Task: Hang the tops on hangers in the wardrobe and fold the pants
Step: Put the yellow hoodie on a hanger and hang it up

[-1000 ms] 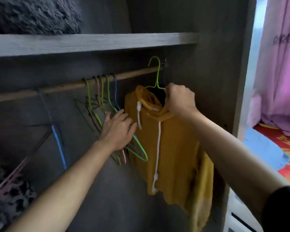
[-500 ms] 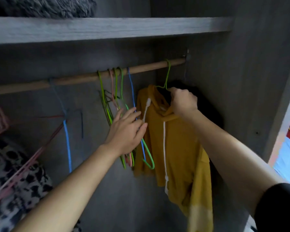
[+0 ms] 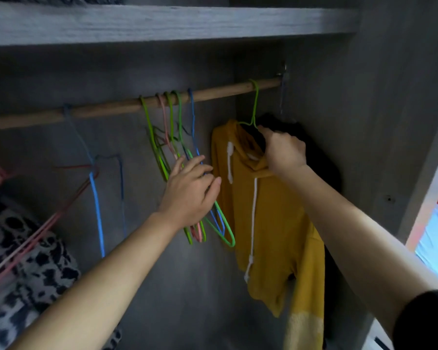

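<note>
A mustard-yellow hooded top (image 3: 271, 223) with white drawstrings hangs on a green hanger (image 3: 255, 107), whose hook sits over the wooden rail (image 3: 116, 107) near its right end. My right hand (image 3: 282, 150) grips the hanger and the top's collar just below the hook. My left hand (image 3: 191, 192) has straight fingers that press against a bunch of several empty green, pink and blue hangers (image 3: 172, 152) just left of the top. A dark garment (image 3: 314, 152) hangs behind the yellow top, mostly hidden.
A grey shelf (image 3: 162, 24) runs above the rail. More empty hangers (image 3: 96, 198) in blue and pink hang further left. A black-and-white spotted fabric (image 3: 23, 269) lies at the lower left. The wardrobe's right wall (image 3: 364, 147) is close to the top; a bed shows beyond.
The green hanger's hook came down from above the rail onto it. My left hand stayed against the empty hangers. The view shifted left and up into the wardrobe.
</note>
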`<state>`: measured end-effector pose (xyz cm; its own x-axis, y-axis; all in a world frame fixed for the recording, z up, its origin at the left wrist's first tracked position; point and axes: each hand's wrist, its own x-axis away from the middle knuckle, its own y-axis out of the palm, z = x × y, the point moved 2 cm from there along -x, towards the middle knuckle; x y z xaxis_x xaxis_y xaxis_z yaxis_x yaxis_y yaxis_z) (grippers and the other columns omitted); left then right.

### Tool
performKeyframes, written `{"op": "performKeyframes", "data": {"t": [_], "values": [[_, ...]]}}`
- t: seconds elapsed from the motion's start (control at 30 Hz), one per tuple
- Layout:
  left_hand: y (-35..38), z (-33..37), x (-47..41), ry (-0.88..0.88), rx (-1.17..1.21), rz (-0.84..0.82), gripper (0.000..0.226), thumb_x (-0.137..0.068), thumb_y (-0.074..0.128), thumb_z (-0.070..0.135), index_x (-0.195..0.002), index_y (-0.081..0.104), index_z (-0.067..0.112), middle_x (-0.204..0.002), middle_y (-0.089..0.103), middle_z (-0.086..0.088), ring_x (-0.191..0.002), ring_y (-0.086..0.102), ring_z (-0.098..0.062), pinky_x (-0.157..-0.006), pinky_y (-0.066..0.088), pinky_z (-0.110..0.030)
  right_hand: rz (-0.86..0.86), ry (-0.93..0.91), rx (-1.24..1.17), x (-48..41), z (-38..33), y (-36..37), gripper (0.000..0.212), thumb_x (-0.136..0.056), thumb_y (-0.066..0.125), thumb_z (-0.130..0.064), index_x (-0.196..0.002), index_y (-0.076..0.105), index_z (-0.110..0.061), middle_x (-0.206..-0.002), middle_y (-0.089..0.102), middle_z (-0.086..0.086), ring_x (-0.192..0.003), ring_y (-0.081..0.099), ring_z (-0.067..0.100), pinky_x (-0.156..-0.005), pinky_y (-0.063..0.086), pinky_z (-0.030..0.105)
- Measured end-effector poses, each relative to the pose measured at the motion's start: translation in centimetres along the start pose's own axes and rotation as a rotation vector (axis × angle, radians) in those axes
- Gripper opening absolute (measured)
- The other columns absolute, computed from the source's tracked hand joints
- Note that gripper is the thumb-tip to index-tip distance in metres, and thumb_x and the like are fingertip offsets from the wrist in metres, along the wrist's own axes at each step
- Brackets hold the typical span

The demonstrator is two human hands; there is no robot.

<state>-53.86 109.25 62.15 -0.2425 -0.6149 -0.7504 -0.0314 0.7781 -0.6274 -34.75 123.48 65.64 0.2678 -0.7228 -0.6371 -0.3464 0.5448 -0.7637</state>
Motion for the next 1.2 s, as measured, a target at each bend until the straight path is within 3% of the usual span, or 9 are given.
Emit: {"op": "performKeyframes", "data": {"t": [0.13,0.2,0.3,0.47,0.63,0.77,0.87,1.07,1.2], "values": [[0.3,-0.4,-0.2,-0.012,-0.013,0.001,0.048,-0.100,0.037,0.036,-0.092,0.077,0.011,-0.111,0.071,-0.006,-0.126,0.053,-0.028,-0.110,0.032,-0.052,-0.056,0.002,0.037,0.3,-1.0,0.2,0.069,-0.095,0.052,-0.019,-0.158,0.022,-0.021,-0.133,0.056,0.015,-0.104,0.063,0.038,-0.065,0.043,0.037],[0.4,-0.6,-0.1,-0.016,-0.013,-0.016,0.047,-0.101,0.036,0.036,-0.093,0.076,0.011,-0.112,0.071,-0.007,-0.127,0.053,-0.028,-0.111,0.031,-0.052,-0.089,-0.012,0.058,0.8,-1.9,0.2,0.069,-0.096,0.052,-0.024,-0.157,0.020,-0.016,-0.142,0.050,0.015,-0.118,0.055,0.037,-0.083,0.047,0.043],[0.4,-0.9,0.4,-0.014,0.003,-0.065,0.048,-0.101,0.033,0.037,-0.097,0.075,0.013,-0.120,0.068,-0.007,-0.131,0.049,-0.028,-0.113,0.027,-0.050,-0.108,-0.022,0.089,3.1,-2.3,0.4,0.068,-0.097,0.051,-0.028,-0.156,0.020,-0.012,-0.159,0.029,0.015,-0.138,0.037,0.037,-0.105,0.040,0.048],[-2.1,-1.7,1.0,-0.070,0.111,-0.111,0.059,-0.102,0.021,0.042,-0.114,0.070,0.011,-0.135,0.060,-0.009,-0.139,0.041,-0.026,-0.115,0.024,-0.046,-0.066,-0.037,0.125,8.6,-2.1,-0.5,0.069,-0.101,0.047,-0.034,-0.158,0.013,-0.016,-0.167,0.007,0.011,-0.152,0.012,0.034,-0.116,0.030,0.048],[-5.8,-0.9,3.4,-0.137,0.205,-0.037,0.064,-0.101,0.018,0.050,-0.118,0.069,0.016,-0.136,0.059,-0.010,-0.138,0.042,-0.029,-0.113,0.030,-0.053,-0.062,0.057,0.104,16.7,-1.6,-2.9,0.052,-0.102,0.043,-0.033,-0.151,0.035,-0.015,-0.161,0.027,0.013,-0.147,0.027,0.034,-0.112,0.033,0.047],[-8.5,4.6,6.4,0.011,0.332,0.105,0.056,-0.103,0.025,0.050,-0.122,0.067,0.019,-0.137,0.059,-0.008,-0.137,0.043,-0.027,-0.116,0.021,-0.053,-0.069,0.161,0.099,26.1,-1.5,-5.8,0.049,-0.102,0.045,-0.035,-0.145,0.046,-0.014,-0.155,0.038,0.013,-0.143,0.035,0.032,-0.109,0.039,0.048],[-9.3,10.7,9.4,0.100,0.526,0.121,0.054,-0.104,0.023,0.048,-0.130,0.060,0.019,-0.144,0.052,-0.008,-0.141,0.038,-0.026,-0.118,0.019,-0.052,-0.114,0.297,0.191,34.4,-0.7,-8.1,0.045,-0.099,0.053,-0.032,-0.140,0.052,-0.015,-0.151,0.044,0.013,-0.138,0.042,0.033,-0.103,0.041,0.046],[-10.1,23.4,18.1,0.138,0.786,-0.142,0.056,-0.101,0.026,0.045,-0.143,0.048,0.015,-0.156,0.034,-0.014,-0.146,0.028,-0.030,-0.118,0.018,-0.052,-0.232,0.716,0.363,53.1,2.2,-17.3,0.047,-0.097,0.057,-0.030,-0.140,0.052,-0.013,-0.151,0.044,0.015,-0.137,0.043,0.035,-0.104,0.041,0.049],[-13.1,32.2,25.3,0.245,0.926,-0.348,0.061,-0.097,0.025,0.047,-0.145,0.047,0.014,-0.156,0.033,-0.014,-0.145,0.030,-0.031,-0.117,0.018,-0.051,-0.186,0.978,0.474,66.5,2.0,-25.8,0.047,-0.094,0.062,-0.027,-0.136,0.056,-0.008,-0.147,0.047,0.019,-0.134,0.046,0.036,-0.103,0.042,0.049]]}}
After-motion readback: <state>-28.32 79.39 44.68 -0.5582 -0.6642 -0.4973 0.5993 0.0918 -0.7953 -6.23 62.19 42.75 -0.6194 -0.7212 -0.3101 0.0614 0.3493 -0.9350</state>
